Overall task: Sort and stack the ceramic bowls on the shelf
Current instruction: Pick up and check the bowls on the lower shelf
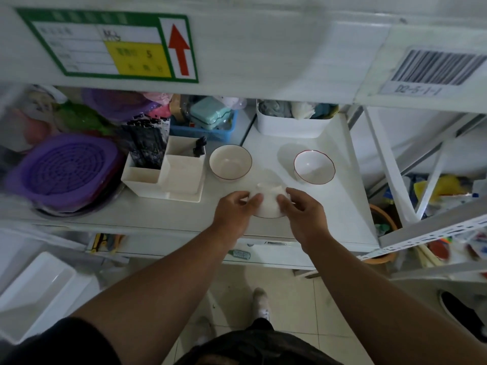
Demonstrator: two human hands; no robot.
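Observation:
Three white ceramic bowls are on the white shelf (pixel 342 206). One upside-down bowl (pixel 268 200) sits near the shelf's front edge, foot ring up. My left hand (pixel 234 209) grips its left side and my right hand (pixel 303 214) grips its right side, fingers curled over the wall. Behind it to the left stands an upright bowl with a dark rim (pixel 230 163). A second upright bowl with a red rim (pixel 314 167) stands behind to the right. Both upright bowls are apart from my hands.
A white divided organiser (pixel 168 175) stands left of the bowls, with a purple strainer (pixel 66 169) beyond it. At the back are a blue basket (pixel 203 131) and a white bin (pixel 290 126). A labelled shelf beam (pixel 263 56) hangs overhead. Metal shelf struts (pixel 395 164) rise on the right.

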